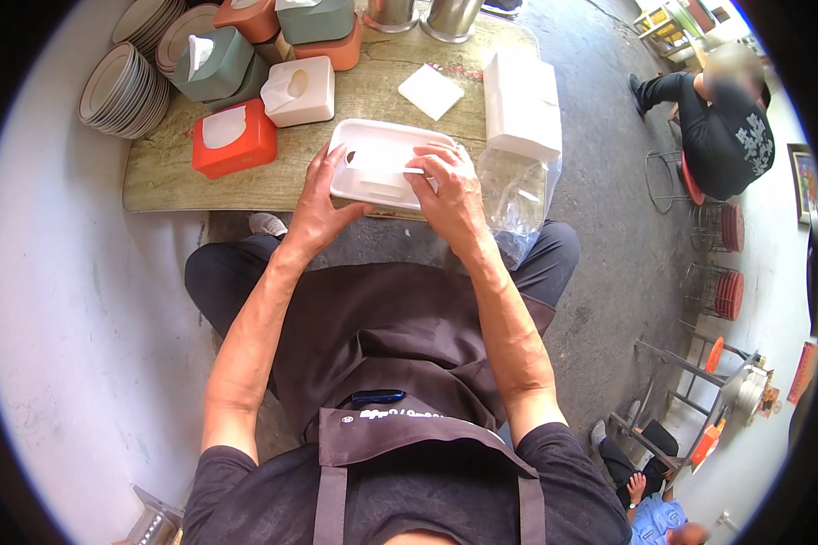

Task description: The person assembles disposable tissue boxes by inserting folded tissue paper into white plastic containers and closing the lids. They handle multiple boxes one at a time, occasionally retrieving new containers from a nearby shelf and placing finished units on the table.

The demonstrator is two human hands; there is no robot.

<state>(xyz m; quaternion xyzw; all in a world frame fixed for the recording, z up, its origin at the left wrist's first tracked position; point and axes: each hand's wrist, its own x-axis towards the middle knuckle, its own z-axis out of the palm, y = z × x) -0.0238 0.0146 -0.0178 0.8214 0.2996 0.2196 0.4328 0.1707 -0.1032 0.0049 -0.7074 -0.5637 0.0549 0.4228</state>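
Between my hands, at the near edge of the wooden table, is a white plastic tissue box (373, 150), seen as a shallow rectangular shell with a raised rim and a dark hole near its left end. My left hand (316, 204) holds the left end, fingers along the side and thumb near the front edge. My right hand (450, 186) grips the right end, its bent fingers reaching over the rim into the shell. Whether those fingers also pinch a tissue inside cannot be made out. A square stack of white napkins (431, 92) lies just beyond on the table.
A tall block of white tissues (523, 104) stands at right beside clear plastic wrapping (513, 195). Orange (234, 141), cream (300, 94) and green tissue boxes (214, 65) crowd the left, near stacked plates (123, 95). Metal containers (450, 18) stand behind. A person (727, 127) sits right.
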